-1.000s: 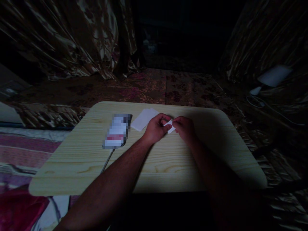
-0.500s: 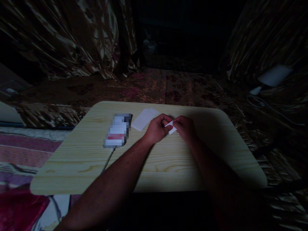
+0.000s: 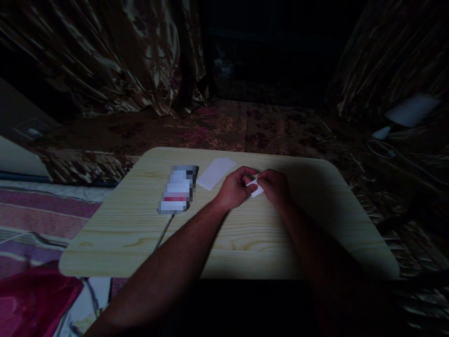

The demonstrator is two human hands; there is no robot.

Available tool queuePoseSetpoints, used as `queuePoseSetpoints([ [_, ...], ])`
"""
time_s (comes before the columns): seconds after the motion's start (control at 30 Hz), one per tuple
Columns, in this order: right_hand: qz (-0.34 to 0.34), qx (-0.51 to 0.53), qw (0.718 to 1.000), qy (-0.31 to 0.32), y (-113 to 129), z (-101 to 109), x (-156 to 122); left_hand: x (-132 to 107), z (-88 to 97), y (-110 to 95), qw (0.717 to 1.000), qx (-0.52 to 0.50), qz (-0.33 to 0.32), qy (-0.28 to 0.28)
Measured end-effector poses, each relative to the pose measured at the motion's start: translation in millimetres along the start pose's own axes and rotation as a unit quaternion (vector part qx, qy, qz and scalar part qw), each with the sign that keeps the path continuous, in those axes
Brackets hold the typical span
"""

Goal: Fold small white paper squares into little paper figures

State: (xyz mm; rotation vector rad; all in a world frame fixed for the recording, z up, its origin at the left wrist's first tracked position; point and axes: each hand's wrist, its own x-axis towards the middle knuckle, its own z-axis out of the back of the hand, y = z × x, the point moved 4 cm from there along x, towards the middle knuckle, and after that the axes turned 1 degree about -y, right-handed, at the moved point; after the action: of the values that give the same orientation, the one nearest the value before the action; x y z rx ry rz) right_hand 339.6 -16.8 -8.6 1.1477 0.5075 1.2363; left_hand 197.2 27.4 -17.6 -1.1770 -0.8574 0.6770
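Both my hands meet over the middle of the table, pinching a small piece of white paper (image 3: 257,191). My left hand (image 3: 235,188) grips its left side between thumb and fingers. On the other side, my right hand (image 3: 275,185) has its fingers closed on the paper's right edge. The fingers cover part of the paper, so its full shape is hidden. Just beyond my left hand lies a small stack of white paper slips (image 3: 215,172), slightly fanned at the far end.
A phone (image 3: 178,189), its screen blurred out, lies left of the papers with a cable (image 3: 163,234) running toward me. The light wooden table (image 3: 112,224) has rounded corners. A white lamp (image 3: 412,111) stands at the right, dark curtains (image 3: 150,51) hang behind, and striped bedding (image 3: 31,220) lies left.
The whole view has shifted slightly, so the table and things sit further right in the picture. Both hands keep hold of the paper, with only slight finger movement.
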Motion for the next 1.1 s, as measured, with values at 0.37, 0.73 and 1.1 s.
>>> queuePoseSetpoints([
  [0.37,0.014,-0.01,1.0,0.008,-1.8,-0.7,1.0,0.0,1.0,-0.2,1.0,0.004,0.01,0.006],
  [0.73,-0.011,-0.003,1.0,0.004,1.2,-1.1,0.2,1.3,4.1,2.0,1.0,0.0,0.009,-0.01],
  [1.1,0.007,0.003,0.999,0.033,-3.5,-2.6,1.8,3.8,7.7,6.5,0.999,-0.019,0.016,-0.03],
])
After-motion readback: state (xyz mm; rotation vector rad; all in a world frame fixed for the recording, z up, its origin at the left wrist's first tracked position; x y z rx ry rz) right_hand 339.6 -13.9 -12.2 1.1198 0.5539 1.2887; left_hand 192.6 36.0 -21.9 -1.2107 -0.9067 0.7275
